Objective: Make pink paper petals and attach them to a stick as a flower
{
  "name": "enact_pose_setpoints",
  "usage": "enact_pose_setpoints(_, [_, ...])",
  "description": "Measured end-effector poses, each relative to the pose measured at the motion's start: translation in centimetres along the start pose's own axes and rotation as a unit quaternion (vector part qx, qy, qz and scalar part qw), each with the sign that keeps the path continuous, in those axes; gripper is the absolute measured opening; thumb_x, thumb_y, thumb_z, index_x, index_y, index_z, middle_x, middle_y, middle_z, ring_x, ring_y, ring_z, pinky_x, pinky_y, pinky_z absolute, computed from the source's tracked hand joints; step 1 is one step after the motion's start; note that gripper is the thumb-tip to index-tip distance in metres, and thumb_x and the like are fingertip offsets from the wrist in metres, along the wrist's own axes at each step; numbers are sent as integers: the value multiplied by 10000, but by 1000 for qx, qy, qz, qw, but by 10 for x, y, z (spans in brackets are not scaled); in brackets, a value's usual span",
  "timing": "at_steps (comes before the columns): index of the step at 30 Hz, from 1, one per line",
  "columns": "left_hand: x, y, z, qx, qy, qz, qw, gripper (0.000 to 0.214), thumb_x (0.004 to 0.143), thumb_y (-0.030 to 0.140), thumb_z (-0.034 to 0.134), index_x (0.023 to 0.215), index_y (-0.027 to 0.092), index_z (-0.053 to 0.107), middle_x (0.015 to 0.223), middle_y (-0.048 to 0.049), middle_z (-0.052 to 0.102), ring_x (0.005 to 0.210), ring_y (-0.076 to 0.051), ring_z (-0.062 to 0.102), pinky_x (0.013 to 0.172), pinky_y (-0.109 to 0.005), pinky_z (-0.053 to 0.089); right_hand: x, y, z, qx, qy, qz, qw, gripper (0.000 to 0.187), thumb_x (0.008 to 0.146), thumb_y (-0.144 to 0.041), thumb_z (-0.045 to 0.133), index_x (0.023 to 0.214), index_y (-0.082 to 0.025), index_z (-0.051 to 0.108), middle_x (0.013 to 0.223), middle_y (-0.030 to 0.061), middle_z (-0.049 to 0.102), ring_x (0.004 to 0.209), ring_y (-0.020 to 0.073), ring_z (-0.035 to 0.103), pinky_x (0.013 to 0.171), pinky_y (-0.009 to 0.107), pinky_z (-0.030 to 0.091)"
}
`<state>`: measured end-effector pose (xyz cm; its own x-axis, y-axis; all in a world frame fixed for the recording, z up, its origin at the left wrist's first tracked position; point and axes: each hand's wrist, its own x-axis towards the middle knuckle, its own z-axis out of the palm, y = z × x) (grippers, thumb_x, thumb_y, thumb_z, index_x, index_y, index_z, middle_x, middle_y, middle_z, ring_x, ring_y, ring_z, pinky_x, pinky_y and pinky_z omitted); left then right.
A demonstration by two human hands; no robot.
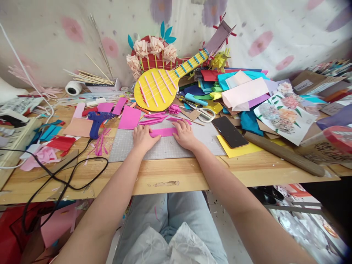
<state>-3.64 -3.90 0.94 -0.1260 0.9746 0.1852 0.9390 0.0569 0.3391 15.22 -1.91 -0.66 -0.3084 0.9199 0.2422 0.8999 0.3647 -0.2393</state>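
A bright pink paper strip [164, 132] lies stretched sideways over the grey cutting mat [126, 150]. My left hand [143, 137] holds its left end, the thumb lying along the strip. At the right end, my right hand [184, 135] has its bent fingers and thumb on the strip. Just beyond the hands are folded pink paper pieces [152, 119], a pink paper sheet [129, 117] and a small rolled pink flower [174, 109]. Scissors [205, 113] with white handles rest behind my right hand.
A blue glue gun [96, 123] with a looping black cable stands at left. Behind the mat leans a yellow paper lute [156, 90]. To the right are a phone [230, 132] on yellow paper, a wooden stick [283, 153] and piled coloured paper [244, 91].
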Motion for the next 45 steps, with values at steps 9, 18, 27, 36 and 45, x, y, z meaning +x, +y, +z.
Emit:
enact_pose_setpoints(9, [-1,1,1,-27,22,-1,999,358,607,482,676,827,229,551,1027,-72,486,1041,-271,426,915,-395,330,4,-1,-14,19,86,-20,996,349,839,-184,415,1168,-188,535,1159,107,537,1109,250,403,953,404,311])
enact_pose_setpoints(18, [-2,13,9,-33,32,25,999,262,616,428,658,780,239,583,1016,-68,491,1083,-277,406,963,-416,276,12,-24,3,65,-18,-95,993,193,855,-192,408,956,-178,571,926,53,584,895,166,525,804,271,388])
enact_pose_setpoints(27, [10,9,3,-85,-46,-80,992,368,561,382,697,869,267,531,1092,-70,478,1137,-293,410,946,-423,296,12,-21,5,64,-14,-92,994,183,853,-187,410,949,-187,565,928,44,583,910,158,526,820,265,387])
enact_pose_setpoints(36, [13,-3,0,-126,-57,-72,988,315,582,149,589,867,279,550,1030,-48,512,1073,-249,446,915,-381,340,12,-20,4,73,-13,-96,993,191,854,-193,409,951,-187,574,926,42,585,907,153,530,824,259,387])
enact_pose_setpoints(45, [14,-14,-4,-260,-53,-58,962,323,549,36,418,790,223,524,949,-12,581,954,-174,527,854,-336,407,11,-20,4,65,-5,-92,994,173,855,-199,421,946,-190,567,928,40,587,904,143,526,816,254,388])
